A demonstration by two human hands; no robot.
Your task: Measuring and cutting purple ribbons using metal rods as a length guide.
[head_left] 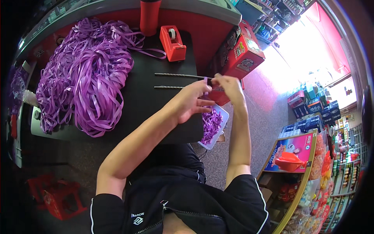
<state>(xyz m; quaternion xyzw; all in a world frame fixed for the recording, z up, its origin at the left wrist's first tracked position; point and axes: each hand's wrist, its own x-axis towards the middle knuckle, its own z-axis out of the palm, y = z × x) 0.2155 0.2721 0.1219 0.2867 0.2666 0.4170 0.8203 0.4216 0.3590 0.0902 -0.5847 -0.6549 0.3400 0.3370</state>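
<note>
My left hand (191, 102) is at the right edge of the black table, thumb and forefinger pinched on a short piece of purple ribbon (206, 80), other fingers stretched out. Close beside it, my right hand (231, 88) has its fingertips closed near the end of a twisted metal rod (175, 74); what they hold is too small to make out. A second metal rod (167, 87) runs parallel, passing under my left hand. Below both hands, a translucent plastic tub (223, 126) holds many short purple ribbon pieces (210, 125).
A large heap of long purple ribbons (97, 74) covers the left of the black table (150, 113). Toward the back stand a red-orange tape dispenser (173, 43) and a red cylinder (149, 17). A red carton (245, 54) is at right; a snack display (292, 156) stands nearer me.
</note>
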